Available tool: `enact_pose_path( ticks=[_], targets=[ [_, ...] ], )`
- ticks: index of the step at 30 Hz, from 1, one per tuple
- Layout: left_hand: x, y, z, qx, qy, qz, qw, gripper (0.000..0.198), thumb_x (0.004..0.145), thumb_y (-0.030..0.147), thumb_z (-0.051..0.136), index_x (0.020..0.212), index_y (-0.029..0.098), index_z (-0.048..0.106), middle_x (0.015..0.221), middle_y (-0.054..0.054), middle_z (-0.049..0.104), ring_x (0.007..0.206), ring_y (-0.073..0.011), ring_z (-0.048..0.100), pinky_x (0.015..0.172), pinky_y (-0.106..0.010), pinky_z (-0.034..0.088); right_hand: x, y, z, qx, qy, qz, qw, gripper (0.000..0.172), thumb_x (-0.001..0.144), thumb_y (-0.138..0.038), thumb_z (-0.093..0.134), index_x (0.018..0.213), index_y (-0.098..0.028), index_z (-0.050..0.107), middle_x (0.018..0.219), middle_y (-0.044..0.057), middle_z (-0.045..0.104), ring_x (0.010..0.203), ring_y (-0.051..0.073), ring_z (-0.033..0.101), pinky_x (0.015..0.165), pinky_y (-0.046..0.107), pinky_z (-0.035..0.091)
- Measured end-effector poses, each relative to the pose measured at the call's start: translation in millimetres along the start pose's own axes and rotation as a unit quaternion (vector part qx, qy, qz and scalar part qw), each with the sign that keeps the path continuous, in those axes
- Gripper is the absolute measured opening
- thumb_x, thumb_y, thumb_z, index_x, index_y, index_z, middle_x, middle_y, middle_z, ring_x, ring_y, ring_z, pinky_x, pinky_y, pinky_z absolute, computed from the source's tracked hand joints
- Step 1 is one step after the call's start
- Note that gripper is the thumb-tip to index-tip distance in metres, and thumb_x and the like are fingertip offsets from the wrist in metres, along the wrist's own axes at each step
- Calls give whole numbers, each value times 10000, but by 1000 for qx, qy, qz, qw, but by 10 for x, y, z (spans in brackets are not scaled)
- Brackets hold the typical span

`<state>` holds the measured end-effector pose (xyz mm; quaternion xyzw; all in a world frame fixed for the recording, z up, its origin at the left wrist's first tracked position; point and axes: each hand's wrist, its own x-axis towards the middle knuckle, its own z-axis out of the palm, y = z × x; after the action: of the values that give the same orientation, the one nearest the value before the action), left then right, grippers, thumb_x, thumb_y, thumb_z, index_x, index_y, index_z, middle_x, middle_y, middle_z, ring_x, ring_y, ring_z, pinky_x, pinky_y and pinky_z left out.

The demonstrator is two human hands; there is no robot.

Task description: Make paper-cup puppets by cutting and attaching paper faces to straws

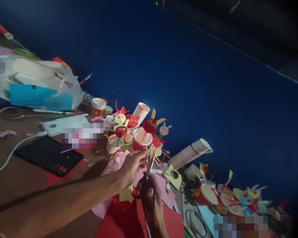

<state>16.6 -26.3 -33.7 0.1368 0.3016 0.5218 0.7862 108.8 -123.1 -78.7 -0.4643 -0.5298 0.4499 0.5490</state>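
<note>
My right hand [151, 198] is closed round the dark handles of a pair of scissors [152, 160], whose blades point away from me and stand apart. My left hand [134, 165] is beside the blades, its fingertips pressed together on something too small to make out. Just beyond both hands stands a red and white paper cup [140, 138] with a red paper face [150, 126] on a stick. Red paper [119, 215] and a yellow paper piece [127, 195] lie under my hands.
Left are a black phone case [49, 155], a white power bank [62, 125] with a cable and a plastic bag [39, 82]. A stack of cups [142, 110], a white cylinder [190, 153] and decorated cups [205, 195] stand behind and right, before a blue wall [164, 66].
</note>
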Motion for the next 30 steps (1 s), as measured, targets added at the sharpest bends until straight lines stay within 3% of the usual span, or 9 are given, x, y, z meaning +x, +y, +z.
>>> enact_pose_path(
  ticks=[4,10,17,23,30],
  targets=[
    [2,-46,-13,0,0,-3,1000,167,562,176,720,679,133,608,652,-14,595,598,-110,537,484,-216,336,0,9,48,6,15,-4,1000,434,812,-616,460,961,-214,530,698,4,534,578,134,469,550,269,400],
    [-12,-32,-34,-1,-2,-11,1000,168,611,190,713,737,139,614,685,-14,611,602,-108,548,535,-228,389,-10,53,42,33,77,25,996,421,828,-608,434,979,-226,523,655,-16,499,541,129,446,530,262,392],
    [-34,37,-6,-25,-45,-25,998,112,687,154,652,771,136,580,810,-66,654,621,-141,602,566,-267,440,-163,55,-82,95,-2,32,995,433,816,-612,446,1004,-231,530,654,0,510,561,146,437,559,294,362],
    [-119,115,47,-29,-72,-60,995,62,731,130,624,772,127,578,801,-88,666,648,-162,632,574,-267,481,-193,-105,-195,39,-20,42,998,525,790,-648,456,1102,-228,501,665,8,535,579,168,482,536,292,358],
    [-121,149,56,8,-92,-62,994,35,765,127,595,782,114,568,829,-109,672,685,-188,662,571,-269,509,-196,-35,-409,-11,-46,43,998,580,727,-669,532,1124,-247,501,708,15,581,601,167,529,534,274,389]
  ],
)
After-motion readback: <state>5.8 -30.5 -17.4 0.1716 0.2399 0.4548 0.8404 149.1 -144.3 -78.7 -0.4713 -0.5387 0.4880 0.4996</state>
